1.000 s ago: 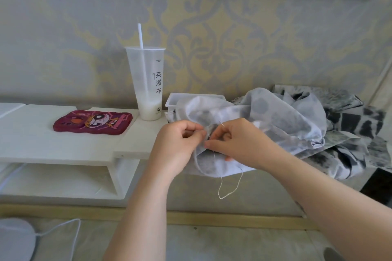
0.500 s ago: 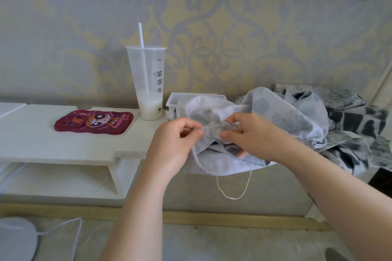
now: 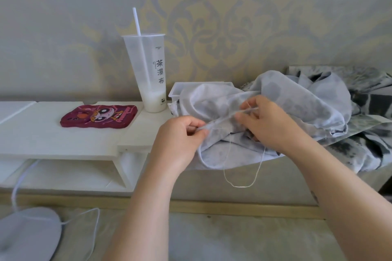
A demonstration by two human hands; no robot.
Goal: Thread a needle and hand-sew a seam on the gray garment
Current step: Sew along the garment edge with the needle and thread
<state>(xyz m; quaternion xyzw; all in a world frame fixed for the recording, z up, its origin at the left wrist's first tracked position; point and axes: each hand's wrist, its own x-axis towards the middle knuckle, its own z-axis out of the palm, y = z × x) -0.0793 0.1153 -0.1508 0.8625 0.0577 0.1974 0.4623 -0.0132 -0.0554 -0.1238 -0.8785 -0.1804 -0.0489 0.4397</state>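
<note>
1. Left hand: fingers curled, thumb and forefinger pinching a fold of the gray garment.
2. Right hand: near, at 2 o'clock of the left hand, fingertips pinching the same fold.
3. Both forearms bare: left enters from 6 o'clock, right from 4 o'clock.

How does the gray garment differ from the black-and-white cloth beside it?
The gray garment is pale with faint spots; the black-and-white cloth has bold dark blotches. The left hand and right hand pinch the garment's edge taut; the cloth lies untouched. A thread loop hangs below the garment, none by the cloth. Both lie crumpled.
</note>
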